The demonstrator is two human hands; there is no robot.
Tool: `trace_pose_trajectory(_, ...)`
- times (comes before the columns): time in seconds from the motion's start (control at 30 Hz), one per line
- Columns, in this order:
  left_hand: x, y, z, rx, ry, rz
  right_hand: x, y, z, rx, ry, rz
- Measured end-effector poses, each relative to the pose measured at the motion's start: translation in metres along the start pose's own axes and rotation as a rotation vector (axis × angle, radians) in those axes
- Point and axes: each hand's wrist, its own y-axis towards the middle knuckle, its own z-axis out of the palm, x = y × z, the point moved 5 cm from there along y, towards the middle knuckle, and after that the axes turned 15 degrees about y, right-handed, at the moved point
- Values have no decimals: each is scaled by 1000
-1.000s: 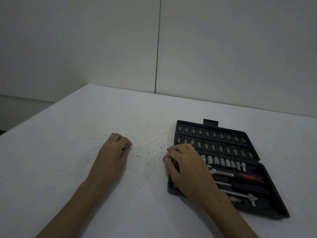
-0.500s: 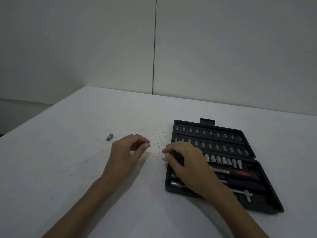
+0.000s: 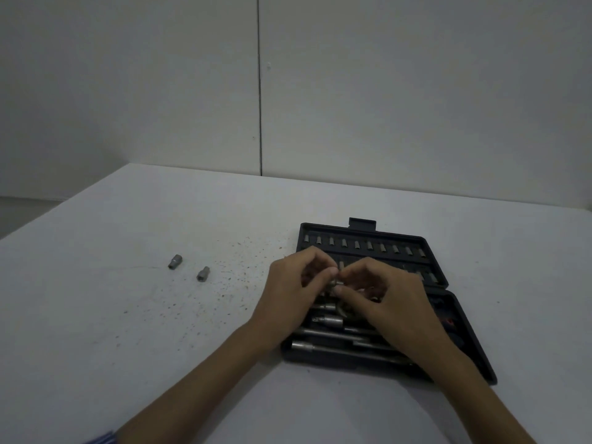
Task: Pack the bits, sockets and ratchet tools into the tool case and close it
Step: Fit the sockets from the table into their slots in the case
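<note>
Both hands' grip pinching small socket (image 3: 334,282) over tool case (image 3: 461,318); left hand (image 3: 290,291) moved in, meeting right hand (image 3: 384,296).

Both forearms reaching forward and converging, left hand (image 3: 288,293) and right hand (image 3: 389,299) meeting fingertip to fingertip; fingers of each curled, thumbs and forefingers pinching one small metal piece (image 3: 334,282) between them
</note>
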Motion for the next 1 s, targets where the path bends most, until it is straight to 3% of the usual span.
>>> trace_pose_trajectory(0.2, -5, 1, 9, 0, 19, 82, -4, -3, -6, 6, -40, -3)
trace_pose_trajectory(0.43, 2, -5, 9, -7, 210, 203, -4, -6, -12, 27, -124, 2)
trace_pose_trajectory(0.67, 8, -7, 14, 73, 336, 250, -6, -5, -43, -116, -14, 146)
trace_pose_trajectory(0.87, 12, -8, 18, 127, 337, 219, -19, -11, -86, -224, -82, 322)
trace_pose_trajectory(1.0, 12, -9, 18, 140, 350, 218, -28, -16, -100, -207, -162, 476)
